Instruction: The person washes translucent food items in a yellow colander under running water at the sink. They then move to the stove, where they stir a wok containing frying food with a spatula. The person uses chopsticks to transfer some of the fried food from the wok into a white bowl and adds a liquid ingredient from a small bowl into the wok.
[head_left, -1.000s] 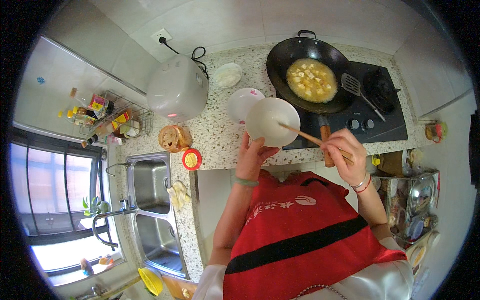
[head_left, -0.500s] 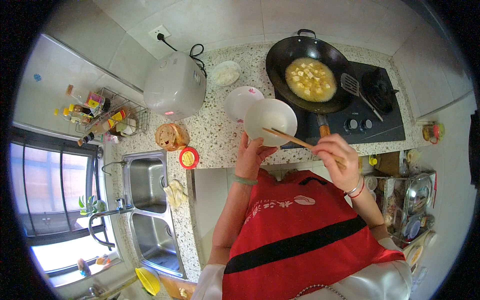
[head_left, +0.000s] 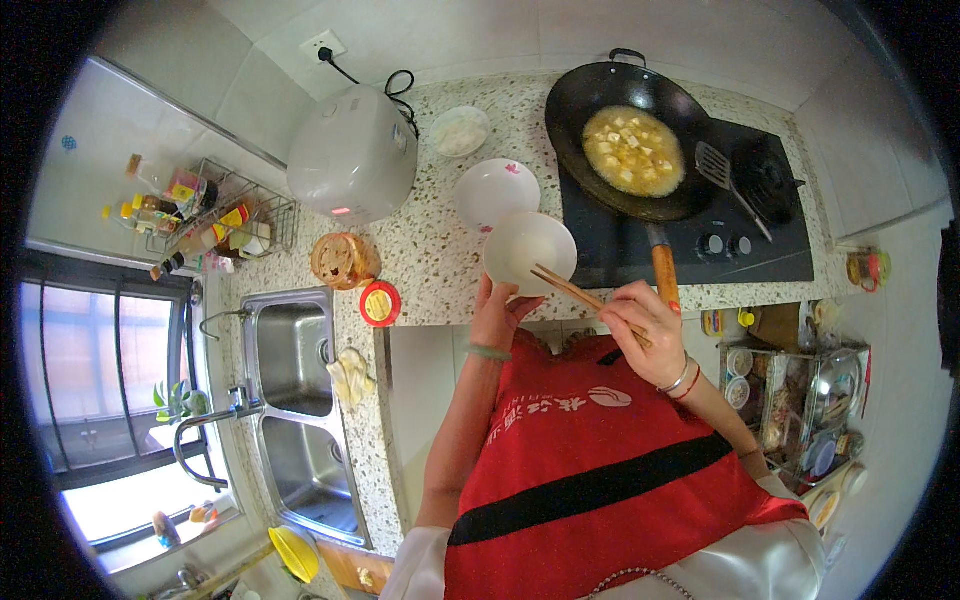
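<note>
My left hand [head_left: 500, 308] is closed on the lower rim of a white bowl [head_left: 530, 240], which I hold up at the counter's front edge. A little pale liquid seems to lie in the bowl. In my right hand [head_left: 646, 325] is a pair of wooden chopsticks [head_left: 575, 292], their tips dipping into the bowl. Behind the bowl rests a white plate with pink flowers [head_left: 497, 190]. To the right, a black wok [head_left: 570, 150] holds tofu cubes in yellowish broth [head_left: 633, 150]; its wooden handle [head_left: 664, 272] points toward me, close to my right hand.
A slotted spatula [head_left: 733, 185] lies on the black gas stove [head_left: 690, 245]. Further left are a small dish of white stuff [head_left: 461, 132], a grey rice cooker [head_left: 352, 155], a jar [head_left: 343, 262] and its red lid [head_left: 380, 303]. The double sink [head_left: 290, 360] is at the left.
The bowl, chopsticks and both hands have shifted slightly left and down. The chopstick tips point more steeply into the bowl. The whole view has moved a little.
</note>
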